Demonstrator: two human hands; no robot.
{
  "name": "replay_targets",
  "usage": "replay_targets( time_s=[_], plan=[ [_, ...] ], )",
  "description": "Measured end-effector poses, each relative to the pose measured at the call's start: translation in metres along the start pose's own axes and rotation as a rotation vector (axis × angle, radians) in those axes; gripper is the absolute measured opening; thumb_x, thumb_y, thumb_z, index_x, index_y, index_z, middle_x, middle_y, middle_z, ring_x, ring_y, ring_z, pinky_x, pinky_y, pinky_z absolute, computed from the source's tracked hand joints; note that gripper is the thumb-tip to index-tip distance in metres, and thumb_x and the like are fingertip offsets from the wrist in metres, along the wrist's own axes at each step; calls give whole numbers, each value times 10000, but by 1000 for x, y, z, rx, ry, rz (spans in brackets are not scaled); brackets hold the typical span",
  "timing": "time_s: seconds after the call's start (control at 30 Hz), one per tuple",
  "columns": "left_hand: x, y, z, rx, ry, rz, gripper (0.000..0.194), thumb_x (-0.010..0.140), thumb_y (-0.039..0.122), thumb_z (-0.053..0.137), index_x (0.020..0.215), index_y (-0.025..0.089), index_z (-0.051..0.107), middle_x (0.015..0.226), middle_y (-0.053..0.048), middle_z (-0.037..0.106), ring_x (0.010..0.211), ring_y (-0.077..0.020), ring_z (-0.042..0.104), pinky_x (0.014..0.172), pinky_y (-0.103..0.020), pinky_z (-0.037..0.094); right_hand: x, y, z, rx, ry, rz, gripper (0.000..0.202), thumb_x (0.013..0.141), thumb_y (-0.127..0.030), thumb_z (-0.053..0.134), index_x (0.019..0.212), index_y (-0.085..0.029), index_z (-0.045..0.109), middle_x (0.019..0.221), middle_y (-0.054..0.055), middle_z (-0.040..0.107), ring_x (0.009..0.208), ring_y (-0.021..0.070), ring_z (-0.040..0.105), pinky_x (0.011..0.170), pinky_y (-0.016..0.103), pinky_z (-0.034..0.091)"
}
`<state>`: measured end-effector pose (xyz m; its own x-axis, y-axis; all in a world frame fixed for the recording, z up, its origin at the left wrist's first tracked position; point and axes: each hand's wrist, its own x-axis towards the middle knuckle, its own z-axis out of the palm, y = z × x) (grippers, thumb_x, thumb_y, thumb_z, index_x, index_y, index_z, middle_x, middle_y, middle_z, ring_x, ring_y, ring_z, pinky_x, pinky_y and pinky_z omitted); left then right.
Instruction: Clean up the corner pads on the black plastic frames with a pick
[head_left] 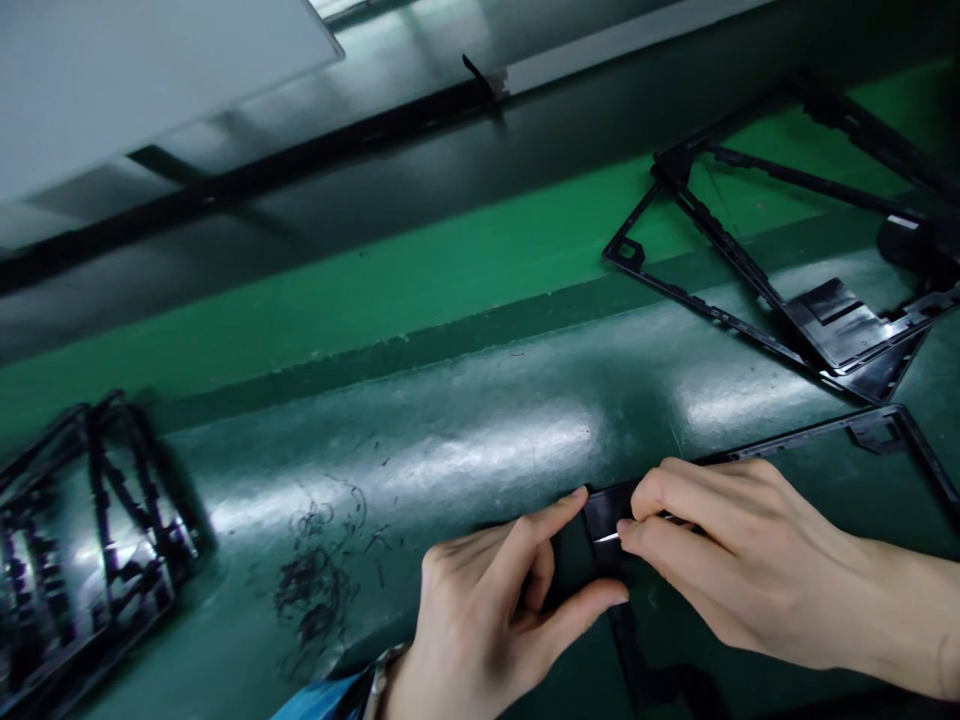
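Observation:
A thin black plastic frame [817, 432] lies on the green mat at the lower right, its near part cut off by the picture edge. My left hand [510, 600] rests at its left corner, the index fingertip touching the corner and the thumb apart from it, with nothing held between them. My right hand [735, 550] pinches a slim tool with a bright metal tip [607, 538]. That tip lies over the black corner plate [611, 510] of the frame. Most of the tool is hidden by the fingers.
Several black frames [720, 240] overlap at the upper right. More black frames [97, 520] are stacked at the left edge. Thin black shavings [315, 590] lie on the green mat [450, 430] left of my left hand. A pale panel [150, 80] spans the upper left.

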<state>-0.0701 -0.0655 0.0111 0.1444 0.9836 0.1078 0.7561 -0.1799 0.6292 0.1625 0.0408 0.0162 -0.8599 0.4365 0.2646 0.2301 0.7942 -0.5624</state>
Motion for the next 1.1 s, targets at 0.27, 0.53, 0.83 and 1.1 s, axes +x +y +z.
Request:
replay_targets(
  time_s=[0.27, 0.53, 0.83, 1.1],
  plan=[
    [1, 0, -1, -1, 2, 11, 510, 1004, 498, 750, 1378, 179, 616, 630, 127, 418, 445, -44, 446, 465, -152, 395, 0, 0, 1, -15, 2, 9, 350, 1045, -42, 421, 978, -136, 752, 879, 30, 664, 687, 159, 589, 484, 334, 339],
    [2, 0, -1, 10, 1, 16, 519, 1003, 497, 752, 1387, 177, 612, 633, 127, 417, 447, -44, 433, 471, -152, 398, -2, 0, 0, 23, 17, 19, 308, 1034, -32, 465, 977, -122, 755, 874, 29, 654, 670, 148, 578, 473, 331, 336],
    [0, -1, -1, 9, 13, 8, 521, 985, 493, 774, 1380, 185, 629, 621, 129, 420, 445, -47, 452, 480, -150, 417, -1, 1, 1, -32, 28, 3, 313, 1041, -44, 459, 999, -129, 757, 910, 33, 672, 693, 145, 604, 473, 322, 342],
    [0, 0, 0, 14, 17, 16, 507, 998, 515, 750, 1366, 189, 627, 624, 129, 414, 434, -44, 434, 467, -148, 404, 3, -1, -1, 17, 3, 13, 364, 1034, -34, 438, 866, -136, 744, 846, 18, 641, 608, 127, 538, 451, 319, 318]
  ],
)
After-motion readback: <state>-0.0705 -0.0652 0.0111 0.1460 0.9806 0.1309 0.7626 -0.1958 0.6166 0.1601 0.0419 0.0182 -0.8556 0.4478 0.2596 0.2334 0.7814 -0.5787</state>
